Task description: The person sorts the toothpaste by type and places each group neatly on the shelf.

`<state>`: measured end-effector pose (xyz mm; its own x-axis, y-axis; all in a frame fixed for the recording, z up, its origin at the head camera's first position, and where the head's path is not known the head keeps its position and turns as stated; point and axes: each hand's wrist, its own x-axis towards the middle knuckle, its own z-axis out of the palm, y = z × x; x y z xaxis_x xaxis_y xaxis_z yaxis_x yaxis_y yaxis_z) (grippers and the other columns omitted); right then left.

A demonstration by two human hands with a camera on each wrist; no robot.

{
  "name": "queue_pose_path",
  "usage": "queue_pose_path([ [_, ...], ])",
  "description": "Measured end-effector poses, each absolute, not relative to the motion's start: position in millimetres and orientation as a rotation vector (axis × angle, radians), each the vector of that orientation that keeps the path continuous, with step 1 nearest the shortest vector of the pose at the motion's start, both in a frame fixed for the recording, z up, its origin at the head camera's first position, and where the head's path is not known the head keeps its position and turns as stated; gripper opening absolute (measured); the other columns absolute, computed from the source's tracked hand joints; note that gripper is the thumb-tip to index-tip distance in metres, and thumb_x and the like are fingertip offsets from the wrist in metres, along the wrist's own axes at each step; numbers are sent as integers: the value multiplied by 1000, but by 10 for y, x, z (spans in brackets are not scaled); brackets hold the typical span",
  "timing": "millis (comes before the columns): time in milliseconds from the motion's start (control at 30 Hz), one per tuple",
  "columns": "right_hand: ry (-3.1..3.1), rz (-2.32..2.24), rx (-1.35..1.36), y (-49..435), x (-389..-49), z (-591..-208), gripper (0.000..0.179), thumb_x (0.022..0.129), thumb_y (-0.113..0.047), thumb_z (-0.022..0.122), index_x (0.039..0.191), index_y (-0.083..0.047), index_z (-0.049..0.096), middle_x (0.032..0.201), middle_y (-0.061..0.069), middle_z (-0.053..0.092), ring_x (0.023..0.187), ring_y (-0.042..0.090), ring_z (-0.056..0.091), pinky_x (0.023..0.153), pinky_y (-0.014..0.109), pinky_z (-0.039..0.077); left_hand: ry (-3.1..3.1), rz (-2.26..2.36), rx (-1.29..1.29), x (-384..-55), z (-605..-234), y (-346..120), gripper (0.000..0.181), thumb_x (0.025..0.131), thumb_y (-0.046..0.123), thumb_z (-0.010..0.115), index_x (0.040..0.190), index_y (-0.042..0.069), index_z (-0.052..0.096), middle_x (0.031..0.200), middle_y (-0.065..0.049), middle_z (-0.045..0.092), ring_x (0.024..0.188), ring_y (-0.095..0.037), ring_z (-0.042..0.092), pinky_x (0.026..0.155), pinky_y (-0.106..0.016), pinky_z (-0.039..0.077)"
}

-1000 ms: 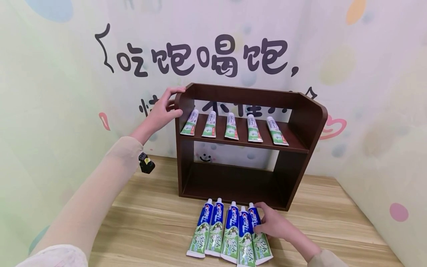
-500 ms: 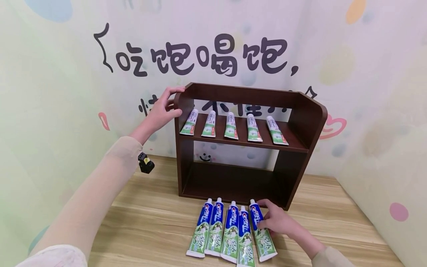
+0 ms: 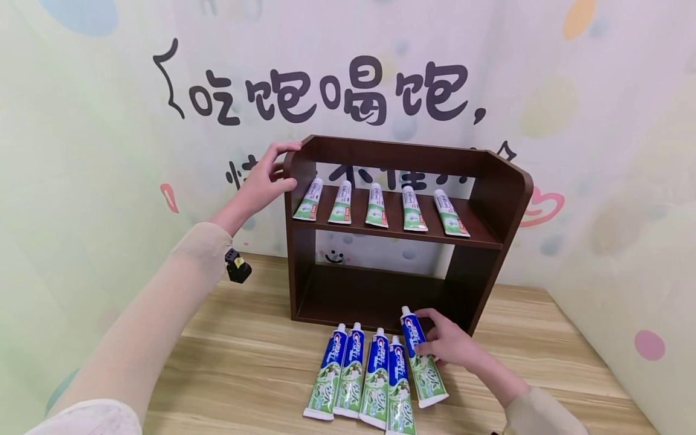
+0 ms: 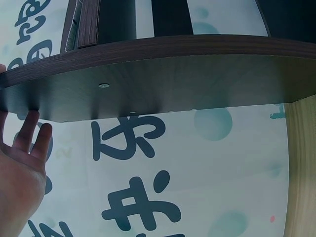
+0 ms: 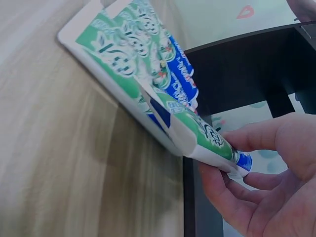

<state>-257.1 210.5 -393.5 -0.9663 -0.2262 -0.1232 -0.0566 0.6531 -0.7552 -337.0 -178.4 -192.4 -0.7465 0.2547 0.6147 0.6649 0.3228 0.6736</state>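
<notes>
My left hand (image 3: 257, 187) grips the upper left side panel of a dark brown two-tier shelf (image 3: 511, 199), thumb on its front edge. In the left wrist view, its fingers (image 4: 27, 131) touch the panel's outer face. My right hand (image 3: 454, 344) pinches a blue and green toothpaste tube (image 3: 428, 377) between thumb and fingers, white cap pointing toward the shelf. That tube is tilted and overlaps the front of the lower tier in the head view. Several matching toothpaste tubes (image 3: 350, 377) lie side by side on the table, just left of it.
Several smaller white and green tubes (image 3: 376, 206) lean in a spaced row on the upper tier. The lower board (image 3: 375, 293) sits low over the wooden table (image 3: 234, 362). Printed wall sheets (image 3: 614, 151) stand close behind and at both sides.
My right hand has drawn the rightmost toothpaste tube away from the others, first rightward, then up and forward toward the lower tier. The left hand stays on the shelf.
</notes>
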Motion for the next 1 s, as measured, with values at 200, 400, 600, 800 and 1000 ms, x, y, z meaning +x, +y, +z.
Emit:
queue_pose_path([
  [200, 2661, -1229, -257, 2001, -2631, -3847, 69, 83, -7, 75, 143, -12, 41, 94, 13, 67, 74, 20, 65, 58, 37, 59, -2166, -1385, -831, -3610, -2024, -1869, 56, 90, 2, 57, 142, 15, 41, 157, 1, 37, 130, -35, 51, 109, -48, 40],
  [400, 2653, -1245, -288, 1864, -2697, -3775, 68, 85, -9, 75, 144, -11, 40, 95, 13, 68, 75, 19, 66, 59, 36, 59, -2157, -1373, -841, -3644, -2032, -1874, 56, 90, 3, 57, 142, 17, 42, 156, 4, 38, 128, -33, 52, 108, -45, 41],
  [600, 2642, -1286, -318, 1714, -2793, -3730, 67, 86, -9, 73, 143, -10, 40, 95, 14, 69, 75, 19, 67, 59, 35, 59, -2160, -1374, -837, -3652, -2024, -1878, 56, 90, 2, 57, 143, 15, 41, 157, 2, 37, 129, -33, 51, 110, -48, 39],
  [800, 2614, -1333, -319, 1551, -2933, -3713, 65, 86, -12, 74, 142, -10, 42, 97, 14, 70, 76, 20, 68, 64, 37, 60, -2173, -1396, -833, -3537, -1978, -1839, 57, 90, -1, 55, 144, 8, 38, 159, -6, 34, 132, -41, 48, 111, -53, 37],
  [1000, 2544, -1408, -334, 1399, -3065, -3719, 63, 86, -12, 73, 141, -8, 44, 102, 17, 69, 80, 20, 69, 68, 41, 60, -2205, -1404, -821, -3351, -1910, -1781, 57, 90, 2, 54, 144, 4, 36, 159, -10, 32, 133, -45, 45, 112, -54, 37],
])
